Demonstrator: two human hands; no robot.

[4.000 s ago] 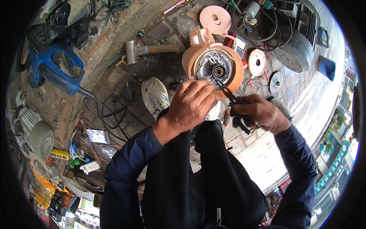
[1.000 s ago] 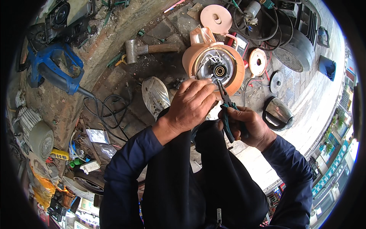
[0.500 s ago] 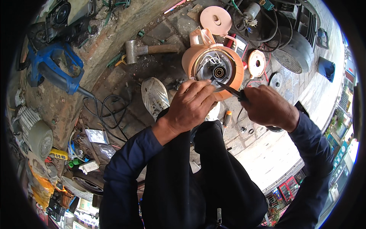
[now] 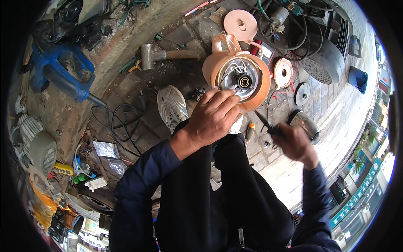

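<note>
A pinkish-orange kettle (image 4: 261, 94) stands bottom up between my shoes and the wall, its underside open. Inside the rim a metal plate (image 4: 228, 82) shows, with a round black connector (image 4: 244, 81) and pale wires. My left hand (image 4: 214, 113) grips the near left side of the kettle, fingers bent over the rim beside the connector; its thumb is hidden. Away from the kettle, at its lower right, my right hand (image 4: 295, 144) is closed round the black handle of a dark pointed tool (image 4: 263, 119). Motion blurs this hand, and the tool's exact kind cannot be made out.
A hammer (image 4: 170, 54) and a pink lid (image 4: 247, 30) lie beyond the kettle. To its right are a round pink cover (image 4: 278, 72), a grey disc (image 4: 302, 93) and a red meter (image 4: 263, 51). An orange-handled screwdriver (image 4: 250, 131) lies nearer. A blue power tool (image 4: 63, 75) rests far left.
My right hand has drawn the pointed tool out of the kettle's open underside, down and to the right. My left hand stays at the rim.
</note>
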